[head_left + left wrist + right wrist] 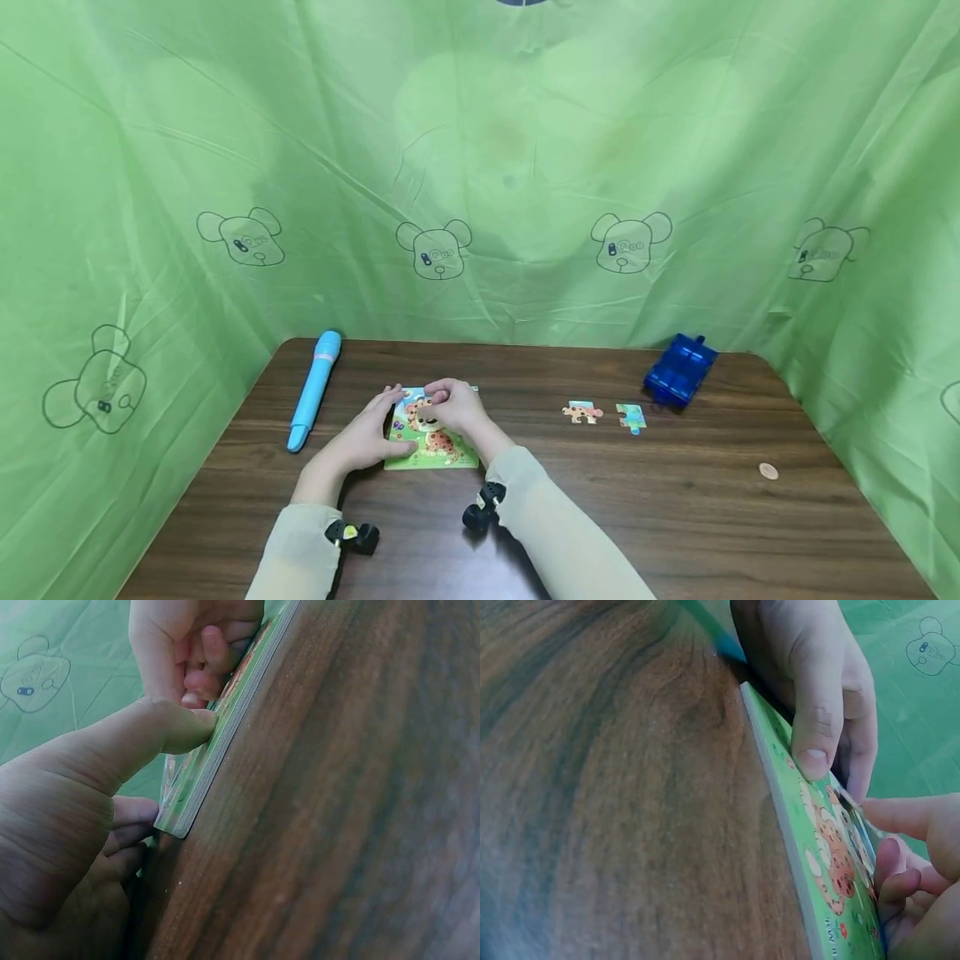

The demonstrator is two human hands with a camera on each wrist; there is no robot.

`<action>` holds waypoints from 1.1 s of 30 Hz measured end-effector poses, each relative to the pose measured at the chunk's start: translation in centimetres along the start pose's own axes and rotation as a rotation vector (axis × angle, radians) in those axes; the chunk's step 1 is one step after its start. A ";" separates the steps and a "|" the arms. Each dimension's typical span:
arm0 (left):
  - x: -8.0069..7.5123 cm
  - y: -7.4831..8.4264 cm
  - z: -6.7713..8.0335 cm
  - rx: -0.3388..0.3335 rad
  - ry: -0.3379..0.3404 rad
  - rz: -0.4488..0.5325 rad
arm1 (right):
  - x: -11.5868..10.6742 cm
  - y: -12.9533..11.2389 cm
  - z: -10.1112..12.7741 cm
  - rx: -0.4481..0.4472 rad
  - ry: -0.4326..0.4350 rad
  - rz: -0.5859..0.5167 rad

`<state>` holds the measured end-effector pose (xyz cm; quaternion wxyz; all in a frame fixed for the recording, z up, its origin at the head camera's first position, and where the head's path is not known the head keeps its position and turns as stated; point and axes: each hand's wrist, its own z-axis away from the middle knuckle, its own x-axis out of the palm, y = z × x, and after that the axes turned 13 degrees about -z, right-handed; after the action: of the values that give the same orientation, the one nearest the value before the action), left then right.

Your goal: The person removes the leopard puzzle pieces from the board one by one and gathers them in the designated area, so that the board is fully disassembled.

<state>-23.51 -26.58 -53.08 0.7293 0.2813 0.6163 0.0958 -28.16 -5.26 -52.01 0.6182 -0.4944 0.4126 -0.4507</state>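
A jigsaw puzzle [450,458] with a spotted cartoon animal on a green ground lies flat on the table. My left hand [367,433] rests along its left side, thumb pressing the top face and the other fingers stretched toward its upper left corner. Over the upper part of the picture, my right hand [459,408] pinches a puzzle piece [849,801] between thumb and index finger; one edge of the piece stands slightly raised in the right wrist view. The right hand's remaining fingers are curled in. In the left wrist view the thumb [187,729] lies on the puzzle's edge.
Two loose puzzle pieces, one with orange [582,412] and one blue-green [632,417], lie to the right. Farther off are a translucent blue box [681,371] and a pale round disc [768,471]. A blue microphone-shaped stick [315,392] lies at the left. A green curtain [510,167] surrounds the table.
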 end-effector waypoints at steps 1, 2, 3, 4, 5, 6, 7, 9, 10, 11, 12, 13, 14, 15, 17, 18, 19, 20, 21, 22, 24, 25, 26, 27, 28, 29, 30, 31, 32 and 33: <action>0.0 0.0 0.0 -0.002 -0.001 0.002 | 0.0 0.0 0.0 -0.012 0.004 0.017; 0.0 0.0 0.0 -0.004 -0.002 0.005 | 0.1 0.0 0.1 -0.023 0.008 0.034; 0.0 0.0 0.0 -0.006 -0.002 0.006 | 0.1 0.0 0.1 -0.028 0.009 0.046; 0.0 0.0 0.0 -0.007 -0.004 0.008 | 0.1 -0.1 0.2 -0.034 0.011 0.054; 0.0 0.0 0.0 -0.009 -0.005 0.009 | 0.1 -0.1 0.3 -0.039 0.012 0.058; 0.0 0.0 0.0 -0.009 -0.005 0.009 | 0.1 -0.2 0.3 -0.043 0.011 0.055; 0.0 0.0 0.0 -0.010 -0.005 0.009 | 0.1 -0.2 0.4 -0.045 0.010 0.055; 0.0 0.0 0.0 -0.007 -0.004 0.007 | 0.1 -0.3 0.5 -0.053 0.014 0.062; 0.1 0.0 0.0 -0.005 -0.004 0.006 | 0.1 -0.3 0.5 -0.059 0.017 0.073; 0.1 0.0 0.0 -0.004 -0.003 0.004 | 0.2 -0.2 0.4 -0.070 0.018 0.091; 0.1 0.0 0.0 -0.002 -0.003 0.003 | 0.2 -0.2 0.4 -0.082 0.019 0.122; 0.1 0.0 0.0 -0.002 -0.003 0.004 | 0.2 -0.1 0.3 -0.098 0.019 0.158; 0.1 0.0 0.0 -0.005 -0.004 0.007 | 0.2 0.0 0.3 -0.113 0.018 0.190; 0.1 0.0 0.0 -0.007 -0.005 0.009 | 0.2 0.1 0.2 -0.125 0.016 0.219; 0.0 0.0 0.0 -0.010 -0.007 0.011 | 0.2 0.4 0.1 -0.142 0.008 0.271; 0.0 0.0 0.0 -0.010 -0.008 0.013 | 0.2 0.5 0.0 -0.142 0.004 0.287; 0.0 0.0 0.0 -0.009 -0.008 0.011 | 0.1 0.6 0.0 -0.142 -0.001 0.287; 0.0 0.0 0.0 -0.010 -0.009 0.009 | 0.0 0.7 -0.1 -0.138 -0.008 0.280; 0.0 0.0 -0.1 -0.006 -0.008 0.006 | -0.1 0.7 -0.2 -0.133 -0.014 0.271; 0.0 0.0 -0.1 -0.007 -0.010 0.004 | -0.2 0.8 -0.2 -0.130 -0.022 0.258; 0.0 0.0 -0.1 -0.007 -0.013 0.007 | -0.4 0.8 -0.3 -0.125 -0.035 0.234; 0.0 0.0 -0.1 -0.007 -0.014 0.008 | -0.5 0.8 -0.3 -0.127 -0.043 0.221; 0.0 0.0 -0.1 -0.008 -0.015 0.012 | -0.5 0.8 -0.3 -0.126 -0.050 0.214; 0.0 0.0 -0.1 -0.007 -0.013 0.013 | -0.6 0.8 -0.3 -0.124 -0.055 0.204; 0.0 -0.1 -0.1 -0.010 -0.014 0.017 | -0.6 0.7 -0.3 -0.123 -0.062 0.189; 0.0 -0.1 0.0 -0.009 -0.013 0.018 | -0.7 0.6 -0.2 -0.124 -0.066 0.175; 0.1 -0.1 0.0 -0.009 -0.012 0.020 | -0.8 0.4 0.0 -0.123 -0.071 0.154; 0.1 -0.1 0.0 -0.008 -0.012 0.020 | -1.0 0.2 0.1 -0.125 -0.076 0.130; 0.1 -0.1 0.1 -0.009 -0.012 0.019 | -1.2 0.0 0.3 -0.127 -0.081 0.105; 0.1 0.0 0.1 -0.011 -0.013 0.020 | -1.4 -0.2 0.5 -0.130 -0.085 0.080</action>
<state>-23.40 -26.60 -53.16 0.7339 0.2839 0.6082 0.1047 -28.07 -3.78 -51.59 0.6193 -0.5352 0.4340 -0.3764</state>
